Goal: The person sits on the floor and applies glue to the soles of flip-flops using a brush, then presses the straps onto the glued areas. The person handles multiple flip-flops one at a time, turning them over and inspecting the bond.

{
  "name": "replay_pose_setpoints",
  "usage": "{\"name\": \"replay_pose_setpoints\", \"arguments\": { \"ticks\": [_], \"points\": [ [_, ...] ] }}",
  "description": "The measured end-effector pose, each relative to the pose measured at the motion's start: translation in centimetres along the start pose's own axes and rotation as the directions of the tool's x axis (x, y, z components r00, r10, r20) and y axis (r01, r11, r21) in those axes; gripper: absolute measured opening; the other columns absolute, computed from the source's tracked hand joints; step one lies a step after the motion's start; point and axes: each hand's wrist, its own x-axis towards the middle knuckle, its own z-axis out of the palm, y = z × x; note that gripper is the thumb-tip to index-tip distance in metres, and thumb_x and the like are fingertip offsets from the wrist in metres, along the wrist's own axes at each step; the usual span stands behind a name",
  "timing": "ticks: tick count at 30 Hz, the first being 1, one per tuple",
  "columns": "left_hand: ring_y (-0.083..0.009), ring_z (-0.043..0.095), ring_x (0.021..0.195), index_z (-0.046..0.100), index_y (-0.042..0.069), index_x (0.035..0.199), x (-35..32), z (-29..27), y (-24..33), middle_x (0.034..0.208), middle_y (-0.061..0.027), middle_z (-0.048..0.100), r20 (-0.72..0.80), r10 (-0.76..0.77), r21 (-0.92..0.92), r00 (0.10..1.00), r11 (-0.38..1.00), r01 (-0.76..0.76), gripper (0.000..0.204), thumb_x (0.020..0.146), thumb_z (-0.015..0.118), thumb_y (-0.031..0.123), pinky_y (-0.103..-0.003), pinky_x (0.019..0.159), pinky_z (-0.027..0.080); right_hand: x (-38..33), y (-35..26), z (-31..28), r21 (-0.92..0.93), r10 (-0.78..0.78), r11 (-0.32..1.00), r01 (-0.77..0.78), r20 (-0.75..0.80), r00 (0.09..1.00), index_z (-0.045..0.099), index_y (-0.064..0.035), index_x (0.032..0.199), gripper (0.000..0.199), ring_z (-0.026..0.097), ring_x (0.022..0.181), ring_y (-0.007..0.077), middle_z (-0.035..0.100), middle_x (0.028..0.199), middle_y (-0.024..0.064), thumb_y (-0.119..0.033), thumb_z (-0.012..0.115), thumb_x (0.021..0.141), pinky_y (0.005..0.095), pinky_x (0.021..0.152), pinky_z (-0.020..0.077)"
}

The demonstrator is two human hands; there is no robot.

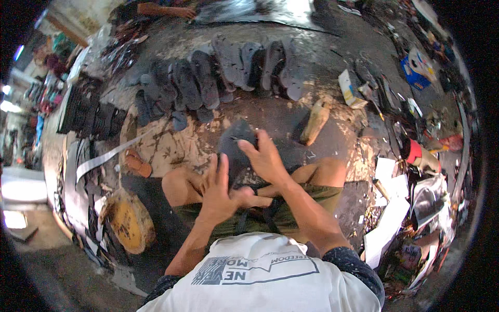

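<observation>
Above our bent knees, we see the left hand (221,190) and right hand (266,158) both clasped on a dark sandal sole (236,143); beyond it, a row of dark soles (218,78) and a wooden block (315,122) lie on the floor.

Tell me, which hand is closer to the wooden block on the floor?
The right hand. It rests on the dark sandal sole just left of the wooden block, a short gap away. The left hand grips the sole lower down, farther from the block.
</observation>
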Motion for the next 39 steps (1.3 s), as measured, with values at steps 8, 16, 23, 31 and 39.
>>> {"name": "replay_pose_setpoints", "arguments": {
  "ticks": [8,16,23,31,39],
  "points": [
    [-0.0225,0.063,0.118,0.050,-0.001,0.146,2.2,-3.3,-5.7,0.127,-0.0113,0.066,0.160,-0.362,-0.832,0.918,0.452,0.323,0.059,0.095,0.071,0.018,-0.042,0.100,0.052,0.4,16.1,-0.9,-0.707,0.137,0.704,0.068,0.229,0.964,0.045,-0.0002,0.149,0.074,0.055,0.129,0.0461,0.057,0.139,0.0291,-0.036,0.075,0.092,0.0487,0.108,0.0448],
    [-0.0377,0.071,0.095,0.062,0.008,0.134,4.9,-4.0,-10.2,0.107,-0.0194,0.073,-0.226,-0.430,-0.189,0.874,0.900,0.394,0.065,0.099,0.050,0.062,-0.045,0.085,0.053,-4.7,2.0,-2.3,0.386,0.100,0.897,-0.215,0.298,0.949,0.047,0.0005,0.147,0.063,0.058,0.124,0.0209,0.061,0.135,0.0131,-0.017,0.072,0.093,0.0382,0.107,0.0474],
    [-0.0427,0.066,0.107,0.055,-0.004,0.138,4.4,-5.2,-4.3,0.109,-0.0239,0.071,-0.341,-0.222,-0.182,0.913,0.969,0.168,0.047,0.101,0.057,0.025,-0.047,0.097,0.049,-8.2,-4.2,-0.7,-0.026,0.029,0.999,-0.024,0.181,0.983,0.047,0.0037,0.146,0.063,0.063,0.112,0.0232,0.066,0.124,0.0167,-0.017,0.074,0.092,0.0359,0.098,0.0506],
    [-0.0362,0.055,0.135,0.038,0.007,0.155,8.0,-8.6,-6.8,0.149,-0.0190,0.053,-0.182,-0.113,-0.962,0.977,0.225,-0.153,0.077,0.105,0.032,0.065,-0.054,0.111,0.045,-8.5,-5.5,2.2,-0.010,-0.215,0.976,0.216,0.042,0.976,0.048,-0.0024,0.147,0.067,0.061,0.122,0.0334,0.060,0.135,0.0216,-0.018,0.078,0.090,0.0419,0.102,0.0499],
    [-0.0326,0.054,0.134,0.041,0.016,0.155,9.8,-10.0,-2.1,0.149,-0.0101,0.054,-0.098,-0.015,-0.921,0.995,-0.379,-0.096,0.054,0.109,0.042,0.045,-0.064,0.111,0.043,-10.1,-5.0,4.2,0.150,-0.514,0.832,0.534,-0.154,0.844,0.048,0.0032,0.138,0.058,0.057,0.124,0.0386,0.056,0.137,0.0279,-0.010,0.077,0.090,0.0473,0.105,0.0467]
  ]
}}
